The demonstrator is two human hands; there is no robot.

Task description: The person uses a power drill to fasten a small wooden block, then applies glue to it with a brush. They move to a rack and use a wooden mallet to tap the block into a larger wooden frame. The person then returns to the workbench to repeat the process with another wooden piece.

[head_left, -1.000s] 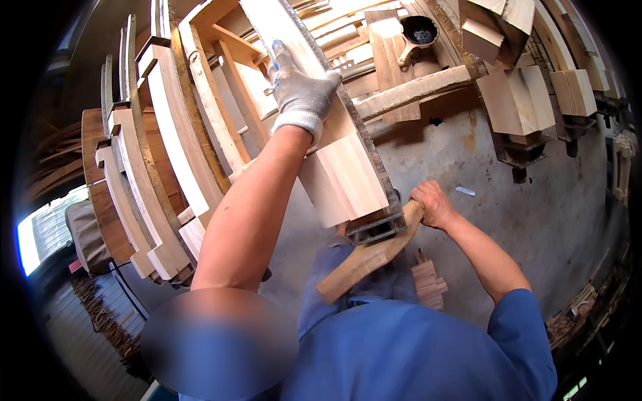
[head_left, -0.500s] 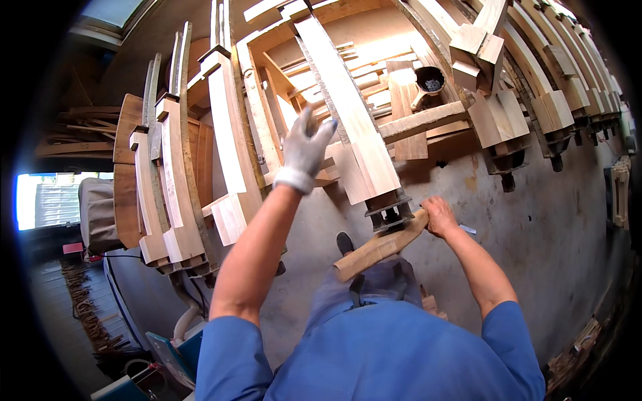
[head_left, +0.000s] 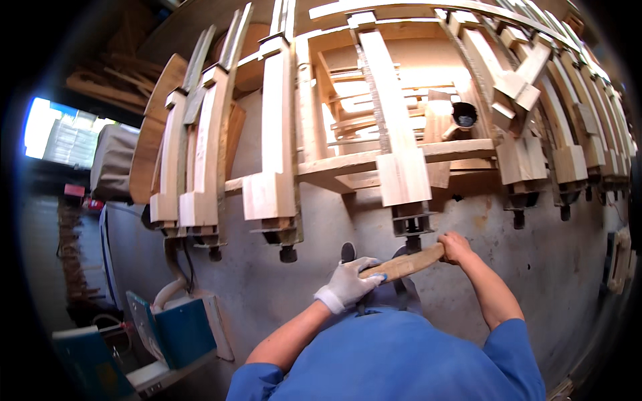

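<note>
A thick, slightly curved wooden bar lies crosswise in front of my body. My left hand, in a whitish glove with a blue patch at a fingertip, is closed around its left end. Bare fingers of my right hand grip the right end. Just beyond the bar is the dark metal screw end of a bar clamp; whether the two touch I cannot tell. That clamp holds a long pale timber with a wider wooden block at its near end.
More clamped timbers stand in rows left and right along a wooden frame. A black pot sits on it behind the central clamp. Teal machinery stands at the lower left. Grey floor lies below the clamps.
My left hand has come down from beside the central timber and taken hold of the bar's left end. My right hand has kept its grip. The view has turned and shifted.
</note>
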